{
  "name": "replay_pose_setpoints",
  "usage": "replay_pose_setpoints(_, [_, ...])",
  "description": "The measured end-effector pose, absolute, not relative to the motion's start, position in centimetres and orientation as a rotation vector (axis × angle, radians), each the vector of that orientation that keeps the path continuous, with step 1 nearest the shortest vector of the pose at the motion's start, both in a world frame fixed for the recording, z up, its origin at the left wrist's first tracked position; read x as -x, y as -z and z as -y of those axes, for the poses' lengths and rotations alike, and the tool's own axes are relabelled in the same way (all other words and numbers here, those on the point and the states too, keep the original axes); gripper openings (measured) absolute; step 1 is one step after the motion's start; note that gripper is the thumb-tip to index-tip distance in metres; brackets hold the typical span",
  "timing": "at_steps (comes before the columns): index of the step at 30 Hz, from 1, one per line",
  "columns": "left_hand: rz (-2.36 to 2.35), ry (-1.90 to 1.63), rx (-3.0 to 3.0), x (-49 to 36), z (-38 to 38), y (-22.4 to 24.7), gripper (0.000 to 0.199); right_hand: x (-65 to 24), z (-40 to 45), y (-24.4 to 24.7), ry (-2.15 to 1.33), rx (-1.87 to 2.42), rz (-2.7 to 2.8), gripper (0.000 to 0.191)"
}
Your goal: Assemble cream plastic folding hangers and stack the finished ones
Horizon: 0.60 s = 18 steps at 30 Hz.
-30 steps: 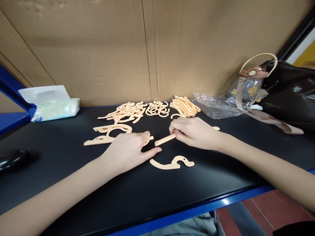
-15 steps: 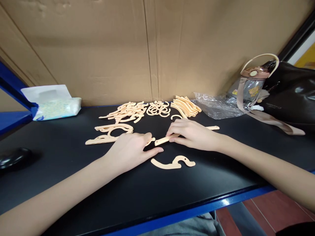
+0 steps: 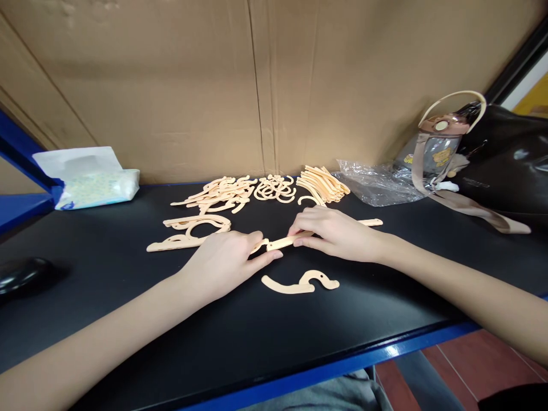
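Two bare hands sit close together in the head view. The right hand (image 3: 331, 231) pinches a flat tan stick (image 3: 280, 244) between its thumb and fingers. One end of the stick pokes out toward the left fingers; the rest hides under the right hand. A tan bit (image 3: 371, 222) shows past the right fingers, by the wrist, but I cannot tell if it is the same stick. The left hand (image 3: 225, 260) has its thumb stretched out just below the stick's end. Its other fingers curl out of sight, so I cannot tell if they pinch. A small tan piece (image 3: 259, 245) peeks out above that thumb, mostly covered. Nearer the person than the fingers lies a wavy tan piece (image 3: 286, 286). Left of the left fingers, that hand partly covers some tan parts (image 3: 171, 245). Past the fingers, a curvy pile (image 3: 222, 194) is too tangled to count.
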<state>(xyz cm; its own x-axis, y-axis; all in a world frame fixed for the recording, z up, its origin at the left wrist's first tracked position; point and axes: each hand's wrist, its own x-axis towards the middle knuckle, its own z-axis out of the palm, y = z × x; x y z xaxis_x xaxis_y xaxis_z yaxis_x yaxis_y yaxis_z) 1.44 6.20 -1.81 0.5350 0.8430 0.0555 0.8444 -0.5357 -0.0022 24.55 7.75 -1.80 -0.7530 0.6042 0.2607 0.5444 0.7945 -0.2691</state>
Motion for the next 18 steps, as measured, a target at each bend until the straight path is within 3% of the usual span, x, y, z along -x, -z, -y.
replay_pose_setpoints(18, [1.418, -0.007, 2.782, -1.42, -6.22, 2.07, 0.044, -24.63, -7.64, 1.86, -0.329, 0.888, 2.62, 0.016])
